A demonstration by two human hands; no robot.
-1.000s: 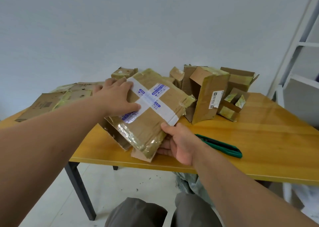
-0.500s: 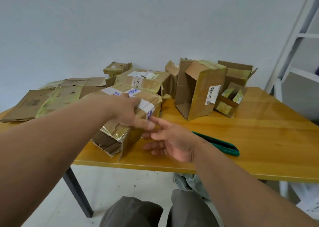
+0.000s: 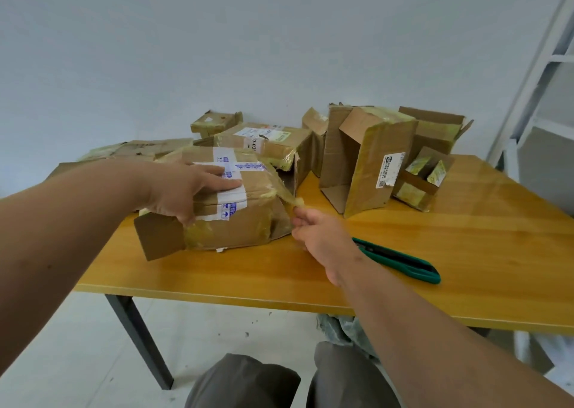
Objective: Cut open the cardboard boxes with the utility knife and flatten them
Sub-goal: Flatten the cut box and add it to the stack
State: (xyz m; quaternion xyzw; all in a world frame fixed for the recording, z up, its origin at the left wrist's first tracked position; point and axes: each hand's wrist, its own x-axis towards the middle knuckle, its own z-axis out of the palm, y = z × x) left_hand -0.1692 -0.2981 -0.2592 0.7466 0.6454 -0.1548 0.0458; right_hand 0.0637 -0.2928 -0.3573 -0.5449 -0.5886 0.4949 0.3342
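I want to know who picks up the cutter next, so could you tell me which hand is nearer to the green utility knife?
Right. The right hand is beside the green utility knife, its wrist over the near tip. The left hand rests on the taped box, farther left.

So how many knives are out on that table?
1: a green-handled utility knife lies flat on the yellow wooden table, just right of the person's right hand, its front end hidden behind the wrist. Another could be hidden among the cardboard boxes.
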